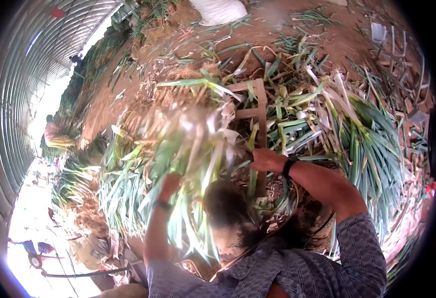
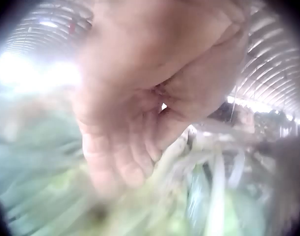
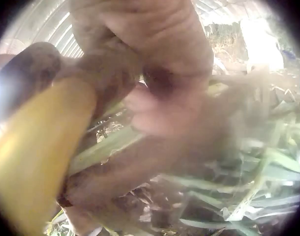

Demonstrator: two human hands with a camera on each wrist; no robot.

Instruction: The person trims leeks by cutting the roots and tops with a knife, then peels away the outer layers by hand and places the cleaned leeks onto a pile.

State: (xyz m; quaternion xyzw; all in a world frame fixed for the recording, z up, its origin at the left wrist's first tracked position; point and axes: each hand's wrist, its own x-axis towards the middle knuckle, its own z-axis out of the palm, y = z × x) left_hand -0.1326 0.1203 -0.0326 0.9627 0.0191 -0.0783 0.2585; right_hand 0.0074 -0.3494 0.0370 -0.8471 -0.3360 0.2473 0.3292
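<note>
A blurred bundle of leeks [image 1: 190, 141] with green leaves and pale stalks is lifted in front of me. My left hand [image 1: 169, 183] grips it from below on the left. In the left wrist view the fingers [image 2: 133, 157] curl against pale stalks [image 2: 216, 182]. My right hand [image 1: 265, 160] grips the bundle's right side, a dark band on the wrist. In the right wrist view the right hand's fingers [image 3: 160, 98] close round green leaves [image 3: 110, 145], with a blurred yellow thing [image 3: 32, 162] beside them that I cannot identify.
A big heap of leeks [image 1: 367, 144] lies at the right and more lie at the left [image 1: 113, 184]. A wooden frame [image 1: 257, 97] stands behind the bundle. Bare soil with a white sack [image 1: 218, 10] is beyond. Another person [image 1: 54, 134] crouches far left under the tunnel roof [image 1: 14, 74].
</note>
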